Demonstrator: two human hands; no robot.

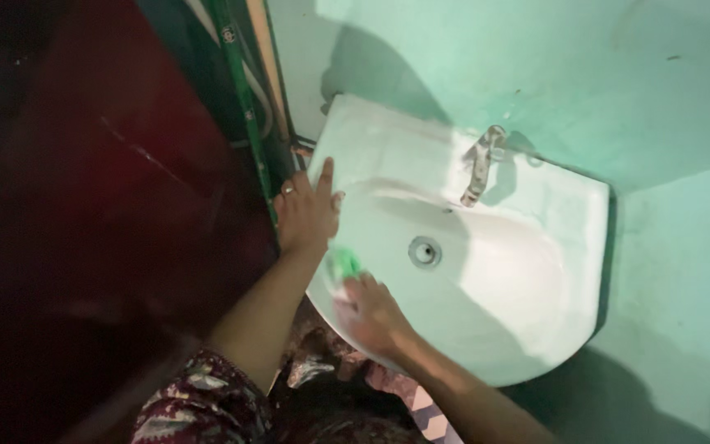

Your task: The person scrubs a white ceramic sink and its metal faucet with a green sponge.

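Head view: left side lost in dark red shadow, green scrubber [343, 265] blurred and half hidden under fingers. Right hand [375, 316] pressed on scrubber at near rim of white sink [536, 271], grasping it. Left hand [307, 212] spread flat, released, on sink's left rim. Scrubber small, bright green, just below left hand. Metal tap [480, 164] behind drain [425, 252].

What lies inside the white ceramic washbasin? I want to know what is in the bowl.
Inside the white ceramic washbasin sit a round metal drain, a blurred green scrubbing pad and the right hand pressing on it. The hand covers the pad's lower part.
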